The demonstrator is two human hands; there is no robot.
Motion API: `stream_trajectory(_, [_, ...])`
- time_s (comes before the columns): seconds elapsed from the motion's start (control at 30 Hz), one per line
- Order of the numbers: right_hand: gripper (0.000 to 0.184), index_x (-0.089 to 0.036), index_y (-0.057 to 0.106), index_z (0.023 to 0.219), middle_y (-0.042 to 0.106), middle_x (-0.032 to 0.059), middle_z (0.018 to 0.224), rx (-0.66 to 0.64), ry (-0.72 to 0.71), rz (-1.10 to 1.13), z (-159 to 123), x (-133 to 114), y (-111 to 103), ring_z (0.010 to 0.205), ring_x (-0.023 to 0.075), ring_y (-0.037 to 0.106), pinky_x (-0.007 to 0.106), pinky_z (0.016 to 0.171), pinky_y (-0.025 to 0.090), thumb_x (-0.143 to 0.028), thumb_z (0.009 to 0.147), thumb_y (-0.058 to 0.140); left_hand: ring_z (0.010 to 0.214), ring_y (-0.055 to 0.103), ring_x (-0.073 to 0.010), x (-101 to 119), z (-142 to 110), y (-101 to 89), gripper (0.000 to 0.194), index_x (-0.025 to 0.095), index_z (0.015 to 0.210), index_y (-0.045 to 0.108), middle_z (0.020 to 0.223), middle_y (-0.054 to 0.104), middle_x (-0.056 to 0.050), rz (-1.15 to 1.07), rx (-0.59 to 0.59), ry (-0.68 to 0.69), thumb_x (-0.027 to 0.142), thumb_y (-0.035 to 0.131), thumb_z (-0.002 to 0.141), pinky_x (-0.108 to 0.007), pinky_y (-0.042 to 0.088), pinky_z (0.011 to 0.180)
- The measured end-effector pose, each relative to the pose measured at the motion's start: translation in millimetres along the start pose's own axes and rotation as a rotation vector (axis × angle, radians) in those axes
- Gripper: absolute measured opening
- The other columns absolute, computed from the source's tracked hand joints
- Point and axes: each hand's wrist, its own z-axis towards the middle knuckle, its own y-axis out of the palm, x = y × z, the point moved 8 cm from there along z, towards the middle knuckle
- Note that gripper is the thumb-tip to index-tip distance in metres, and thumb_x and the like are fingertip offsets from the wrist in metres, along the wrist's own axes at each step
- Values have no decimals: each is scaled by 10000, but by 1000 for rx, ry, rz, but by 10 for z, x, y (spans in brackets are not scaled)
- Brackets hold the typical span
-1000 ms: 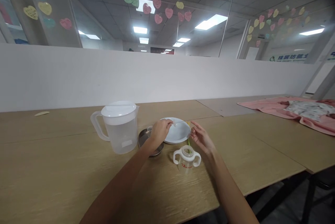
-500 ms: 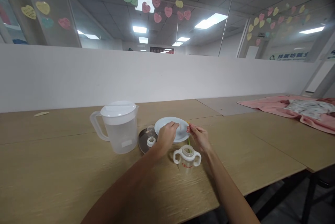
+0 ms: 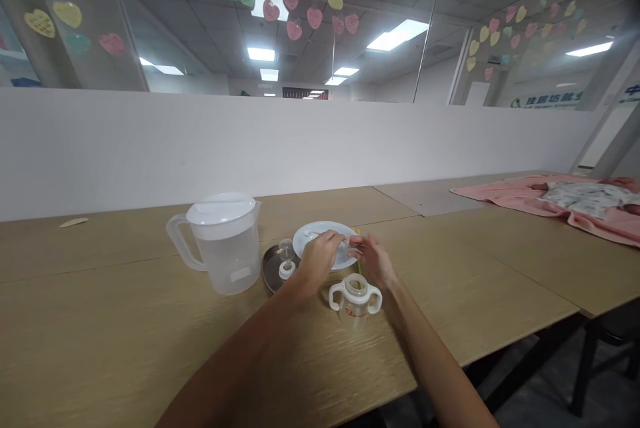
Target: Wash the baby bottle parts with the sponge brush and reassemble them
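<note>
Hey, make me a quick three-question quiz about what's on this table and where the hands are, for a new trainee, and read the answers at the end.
1. Multiple choice: which thing stands just left of the round metal tray?
A) a pink blanket
B) a clear jug
C) a dark chair

2. True or false: the two-handled bottle stands upright with its mouth uncovered.

3. Fill in the blank: the fingertips of the left hand and right hand are close together at the white ____.

Key: 1. B; 2. True; 3. plate.
</note>
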Motion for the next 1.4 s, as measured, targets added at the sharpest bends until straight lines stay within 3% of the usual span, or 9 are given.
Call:
stream_trajectory(0.13, [660, -150, 664, 1023, 622, 167, 1146, -119, 106, 256, -61, -132, 109, 1015, 290, 592, 478, 897, 458, -711, 750, 450, 910, 604, -176, -12, -10, 30, 273, 170, 1070, 600, 1006, 637, -61, 14, -30, -14, 87, 433, 871, -295, 493, 812])
stream_trajectory(0.23, [738, -132, 628, 1090, 595, 192, 1185, -177, 182, 271, -110, -138, 177, 1074, 318, 561, 538, 957, 395, -742, 750, 393, 914, 596, -175, -13, -19, 52, 281, 165, 1070, 602, 997, 631, -65, 8, -39, -7, 84, 420, 872, -290, 486, 817])
stream_trajectory(0.37, [724, -122, 629, 1083, 609, 189, 1134, -234, 263, 213, -166, -60, 268, 1066, 318, 562, 542, 967, 380, -726, 755, 400, 903, 582, -175, -32, -28, 67, 294, 178, 1085, 594, 978, 619, -58, 17, -43, -1, 87, 414, 872, -284, 473, 812])
stream_trajectory(0.5, [749, -144, 600, 1140, 600, 175, 1142, -234, 254, 207, -178, -66, 288, 1071, 311, 554, 538, 965, 380, -743, 726, 422, 884, 575, -178, -39, -35, 65, 311, 194, 1117, 583, 955, 608, -53, 51, -38, -11, 93, 409, 879, -278, 470, 779])
stream_trajectory(0.67, [636, -155, 594, 1142, 624, 144, 1081, -249, 222, 225, -176, -88, 295, 1033, 296, 575, 522, 972, 373, -640, 734, 529, 887, 566, -181, 11, -41, 71, 293, 186, 1119, 583, 958, 595, -61, 64, -49, 11, 111, 423, 886, -277, 466, 776])
stream_trajectory(0.87, [840, -152, 560, 1189, 604, 172, 1128, -269, 220, 248, -187, -96, 292, 1056, 322, 552, 555, 946, 372, -762, 611, 553, 880, 568, -180, 15, -44, 36, 324, 205, 1162, 566, 951, 598, -52, 88, -28, 13, 108, 444, 878, -272, 465, 757])
stream_trajectory(1.0, [794, -159, 558, 1184, 614, 163, 1113, -266, 224, 223, -181, -83, 277, 1035, 302, 568, 524, 958, 375, -699, 605, 626, 872, 571, -181, -6, -42, 43, 310, 210, 1129, 583, 938, 600, -49, 92, -31, 1, 102, 431, 880, -276, 469, 745])
stream_trajectory(1.23, [877, -126, 571, 1176, 592, 202, 1157, -273, 277, 192, -210, -69, 292, 1094, 324, 542, 528, 966, 362, -811, 646, 437, 899, 557, -186, -39, -50, 84, 272, 183, 1067, 599, 951, 585, -63, 100, -66, -27, 103, 423, 876, -289, 464, 797])
stream_trajectory(1.4, [680, -150, 588, 1143, 628, 175, 1095, -246, 260, 158, -169, -39, 252, 1023, 280, 583, 495, 968, 382, -681, 726, 508, 889, 560, -191, -25, -48, 88, 277, 176, 1069, 603, 926, 583, -67, 123, -96, -43, 88, 435, 866, -291, 469, 782])
